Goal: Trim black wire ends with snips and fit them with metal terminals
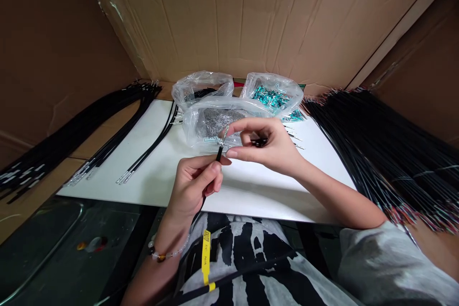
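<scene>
My left hand [199,179] is closed in a pinch round a black cable [219,154] just below its upper end. Bare twisted wire [224,134] with a silvery piece at its base sticks up from that end. My right hand [270,146] is at the wire, its index fingertip against it and its thumb tip beside the cable's end. Its other fingers are curled, with something small and dark showing among them that I cannot make out. Below my left hand the cable runs down towards my lap, where a yellow label [205,257] hangs by a black cable.
Behind my hands stand clear plastic bags: one of small silvery parts [218,122], one of teal parts [270,98] and one with dark contents [202,91]. Black cable bundles lie left [96,105] and right [390,138]. A white board [154,193] covers the middle; cardboard walls [229,19] surround it.
</scene>
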`<state>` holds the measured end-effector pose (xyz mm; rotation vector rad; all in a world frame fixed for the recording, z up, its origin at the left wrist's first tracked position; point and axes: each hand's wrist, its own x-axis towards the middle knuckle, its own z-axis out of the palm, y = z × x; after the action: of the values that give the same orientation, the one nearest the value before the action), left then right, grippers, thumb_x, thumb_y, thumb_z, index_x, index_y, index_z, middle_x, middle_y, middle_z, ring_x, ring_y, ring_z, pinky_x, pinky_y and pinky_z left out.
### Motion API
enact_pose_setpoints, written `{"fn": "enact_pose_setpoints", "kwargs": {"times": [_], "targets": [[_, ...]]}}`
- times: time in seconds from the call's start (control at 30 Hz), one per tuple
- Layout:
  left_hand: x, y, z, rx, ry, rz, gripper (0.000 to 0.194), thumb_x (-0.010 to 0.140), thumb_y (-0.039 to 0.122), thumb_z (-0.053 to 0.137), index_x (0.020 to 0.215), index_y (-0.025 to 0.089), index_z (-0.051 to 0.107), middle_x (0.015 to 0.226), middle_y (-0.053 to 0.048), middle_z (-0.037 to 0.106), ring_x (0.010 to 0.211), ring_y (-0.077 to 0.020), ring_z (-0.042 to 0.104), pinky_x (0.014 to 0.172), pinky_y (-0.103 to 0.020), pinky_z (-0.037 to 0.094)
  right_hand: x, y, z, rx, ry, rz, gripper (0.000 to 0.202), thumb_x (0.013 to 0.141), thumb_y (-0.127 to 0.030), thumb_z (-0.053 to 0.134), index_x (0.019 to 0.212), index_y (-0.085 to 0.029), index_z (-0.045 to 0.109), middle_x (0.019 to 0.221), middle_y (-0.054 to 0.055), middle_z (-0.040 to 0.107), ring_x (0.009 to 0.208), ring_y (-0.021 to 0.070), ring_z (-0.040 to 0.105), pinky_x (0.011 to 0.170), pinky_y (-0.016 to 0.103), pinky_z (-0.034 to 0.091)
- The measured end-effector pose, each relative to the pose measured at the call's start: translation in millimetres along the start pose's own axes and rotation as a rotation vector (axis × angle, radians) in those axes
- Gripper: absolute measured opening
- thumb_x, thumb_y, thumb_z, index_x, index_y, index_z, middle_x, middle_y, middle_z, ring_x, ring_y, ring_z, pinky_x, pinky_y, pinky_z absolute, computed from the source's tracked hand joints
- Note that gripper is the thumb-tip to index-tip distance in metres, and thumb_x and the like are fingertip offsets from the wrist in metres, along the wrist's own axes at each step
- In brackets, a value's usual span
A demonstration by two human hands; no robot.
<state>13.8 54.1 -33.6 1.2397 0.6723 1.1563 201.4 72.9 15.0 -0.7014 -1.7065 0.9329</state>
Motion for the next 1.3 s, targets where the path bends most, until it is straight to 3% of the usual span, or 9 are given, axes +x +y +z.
{"fn": "enact_pose_setpoints", "kwargs": {"times": [0.13, 0.33, 0.43, 0.77, 0.83, 1.0, 1.1, 1.17, 1.3], "targets": [[-1, 0, 2.3, -0.023, 0.018, -0.031, 0.028, 0.085, 0.043, 0.081, 0.082, 0.015, 0.079, 0.046, 0.003, 0.052, 0.042, -0.0061, 0.035, 0.041, -0.019, 0.022, -3, 1, 4, -0.159, 0.044, -0.14, 0.009, 0.084, -0.018, 0.076, 0.077, -0.013, 0.072, 0.056, -0.009, 0.048, 0.051, 0.004, 0.033, 0.05, 0.019, 0.03], [4, -3, -3.7, -0.463, -0.283, -0.364, 0.029, 0.085, 0.046, 0.081, 0.088, 0.017, 0.08, 0.042, 0.009, 0.036, 0.039, -0.0051, 0.014, 0.034, -0.016, 0.015, 2, 7, -4, -0.191, -0.001, -0.134, 0.018, 0.086, -0.026, 0.078, 0.075, -0.013, 0.074, 0.064, -0.002, 0.067, 0.053, 0.0053, 0.046, 0.05, 0.018, 0.035], [6, -4, -3.9, -0.489, -0.301, -0.414, 0.027, 0.081, 0.045, 0.085, 0.079, 0.019, 0.078, 0.039, 0.01, 0.03, 0.038, -0.0059, 0.012, 0.032, -0.016, 0.015, 3, 11, -5, -0.241, 0.006, -0.165, 0.028, 0.089, -0.036, 0.078, 0.073, -0.013, 0.073, 0.064, 0.0, 0.067, 0.052, 0.006, 0.047, 0.048, 0.019, 0.035], [-2, -6, 8.7, -0.296, -0.029, -0.183, 0.043, 0.085, 0.044, 0.083, 0.059, 0.016, 0.063, 0.047, 0.006, 0.038, 0.044, -0.0048, 0.025, 0.042, -0.019, 0.018, -6, 13, -8, -0.973, 0.019, -0.893, 0.028, 0.1, -0.011, 0.058, 0.073, -0.019, 0.061, 0.053, -0.005, 0.052, 0.046, 0.0085, 0.044, 0.048, 0.027, 0.03], [-3, -6, 10.3, -0.233, 0.045, -0.108, 0.047, 0.087, 0.041, 0.081, 0.056, 0.015, 0.057, 0.049, 0.005, 0.041, 0.047, -0.005, 0.028, 0.044, -0.019, 0.018, -6, 13, -7, -1.015, 0.037, -0.903, 0.027, 0.101, -0.013, 0.058, 0.075, -0.018, 0.063, 0.052, -0.005, 0.052, 0.046, 0.0088, 0.044, 0.047, 0.028, 0.03], [-6, -8, 9.4, 0.232, 0.211, 0.181, 0.029, 0.097, 0.03, 0.067, 0.072, 0.017, 0.072, 0.056, 0.004, 0.047, 0.053, -0.0071, 0.037, 0.048, -0.021, 0.027, -6, 14, -1, -0.663, 0.106, -0.478, 0.019, 0.097, -0.034, 0.07, 0.095, -0.016, 0.071, 0.055, -0.007, 0.058, 0.044, 0.0053, 0.046, 0.047, 0.019, 0.036], [-8, -8, 11.4, 0.43, 0.269, 0.266, 0.02, 0.097, 0.023, 0.065, 0.084, 0.017, 0.079, 0.056, 0.005, 0.046, 0.053, -0.0074, 0.038, 0.051, -0.021, 0.032, -7, 12, 3, -0.563, 0.12, -0.406, 0.017, 0.096, -0.029, 0.072, 0.086, -0.016, 0.07, 0.056, -0.007, 0.06, 0.046, 0.0046, 0.048, 0.047, 0.017, 0.036], [-10, -7, 14.7, 0.501, 0.303, 0.291, 0.02, 0.096, 0.023, 0.065, 0.087, 0.015, 0.081, 0.057, 0.004, 0.047, 0.054, -0.0083, 0.041, 0.054, -0.021, 0.036, -8, 12, 5, -0.626, 0.133, -0.482, 0.017, 0.098, -0.022, 0.067, 0.082, -0.017, 0.066, 0.058, -0.006, 0.063, 0.047, 0.0047, 0.05, 0.049, 0.018, 0.037], [-13, -7, 21.5, 0.576, 0.365, 0.295, 0.023, 0.095, 0.026, 0.064, 0.089, 0.013, 0.082, 0.064, 0.002, 0.052, 0.061, -0.0105, 0.046, 0.058, -0.022, 0.042, -9, 15, 5, -1.056, 0.157, -0.926, 0.025, 0.096, -0.008, 0.063, 0.073, -0.019, 0.062, 0.051, -0.007, 0.051, 0.045, 0.0078, 0.043, 0.047, 0.027, 0.029]]}}
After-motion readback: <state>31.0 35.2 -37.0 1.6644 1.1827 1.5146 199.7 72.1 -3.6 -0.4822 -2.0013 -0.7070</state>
